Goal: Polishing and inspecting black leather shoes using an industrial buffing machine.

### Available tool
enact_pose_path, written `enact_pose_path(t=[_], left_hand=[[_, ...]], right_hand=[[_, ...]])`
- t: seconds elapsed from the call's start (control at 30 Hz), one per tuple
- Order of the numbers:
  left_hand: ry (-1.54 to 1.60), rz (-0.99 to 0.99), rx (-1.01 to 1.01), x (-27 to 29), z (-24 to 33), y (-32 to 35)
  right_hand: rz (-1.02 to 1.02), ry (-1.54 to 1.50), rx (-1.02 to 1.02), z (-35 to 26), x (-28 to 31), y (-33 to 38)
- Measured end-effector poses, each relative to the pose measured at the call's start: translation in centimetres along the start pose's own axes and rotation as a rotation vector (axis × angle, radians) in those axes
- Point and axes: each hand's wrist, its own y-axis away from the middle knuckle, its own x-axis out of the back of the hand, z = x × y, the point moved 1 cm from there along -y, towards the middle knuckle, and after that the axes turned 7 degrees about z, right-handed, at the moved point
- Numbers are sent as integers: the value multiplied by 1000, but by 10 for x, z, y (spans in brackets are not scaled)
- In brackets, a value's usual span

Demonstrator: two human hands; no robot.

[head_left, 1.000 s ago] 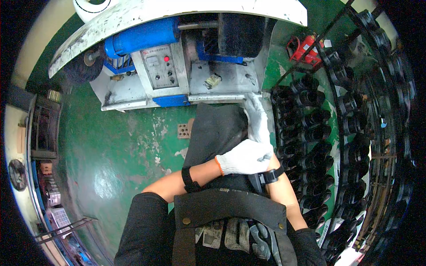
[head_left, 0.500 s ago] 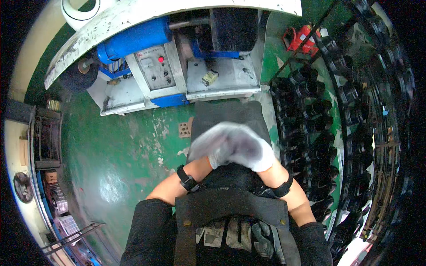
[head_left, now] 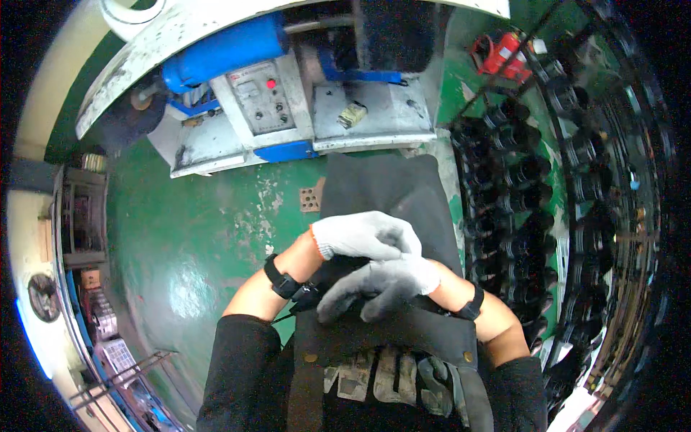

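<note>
On the machine, the right tray (head_left: 396, 124) holds one crumpled, yellowish thing (head_left: 353, 114), and the left tray (head_left: 209, 149) carries dark stains. Between these two trays stands a control panel (head_left: 260, 101) with a red button. At the right side, the rack (head_left: 538, 29) is filled with many black shoes (head_left: 527, 171), set in close rows.

The two whitish gloves are worn on the hands, low in front of the person, over the dark apron (head_left: 421, 335). The left glove (head_left: 353, 234) has its orange-edged cuff at the left and points to the right, its long axis lying nearly across the view. The right glove (head_left: 403, 276) points the other way, its greyish fingers to the lower left, and its long axis is slanting.

Both elbows are bent and the forearms come inward, each with a black band around it. The left hand (head_left: 371, 236) is above, with fingers curved down toward the cuff of the right glove; the view is small here, so I cannot tell whether they pinch it or only touch. The right hand (head_left: 381, 283) is just below, fingers loosely spread and grasping nothing.
</note>
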Motion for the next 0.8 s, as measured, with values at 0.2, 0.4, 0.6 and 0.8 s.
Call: enact_pose_path(t=[0.2, 0.4, 0.6, 0.8], left_hand=[[-23, 290, -139, 0, -36, -17], [144, 251, -296, -5, -57, -40], [716, 22, -77, 0, -54, -20], [47, -46, -218, 4, -58, -15]], right_hand=[[193, -507, 59, 16, 7, -2], [189, -630, 48, 15, 2, 11], [276, -730, 65, 9, 10, -9], [364, -860, 93, 10, 5, -12]])
